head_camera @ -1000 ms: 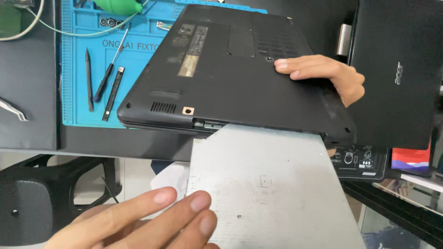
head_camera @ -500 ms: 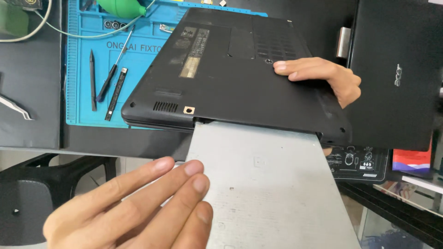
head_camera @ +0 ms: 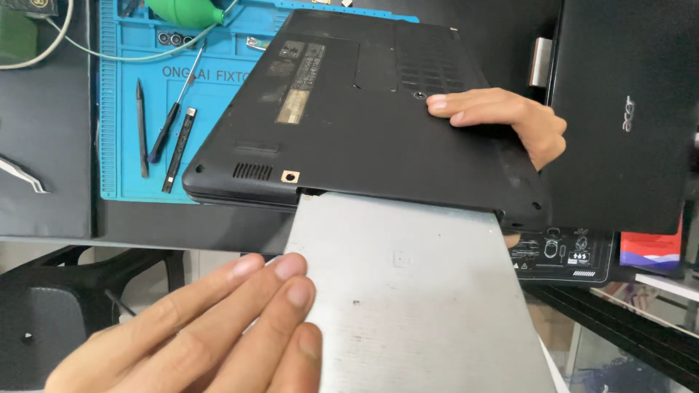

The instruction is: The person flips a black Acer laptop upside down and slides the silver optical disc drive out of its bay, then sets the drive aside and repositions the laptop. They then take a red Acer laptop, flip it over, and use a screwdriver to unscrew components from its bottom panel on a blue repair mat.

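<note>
A black laptop [head_camera: 364, 138] lies upside down, overhanging the near edge of the desk. A flat grey metal drive [head_camera: 415, 306] sticks far out of the slot in its near side, toward me. My left hand [head_camera: 211, 327] lies with straight, close-set fingers on the drive's left edge; the thumb is hidden. My right hand [head_camera: 502, 120] clasps the laptop's right edge, fingers spread flat on the base near a vent grille.
A blue work mat [head_camera: 211, 80] under the laptop carries a spudger [head_camera: 141, 131], a screwdriver [head_camera: 175, 116] and a green air blower [head_camera: 182, 11]. Tweezers [head_camera: 22, 175] lie far left. A second black laptop [head_camera: 626, 116] sits at right. A black stool [head_camera: 65, 306] stands below the desk.
My left hand has risen and moved right until its fingertips lie on the drive's left edge. The laptop and my right hand have stayed in place.
</note>
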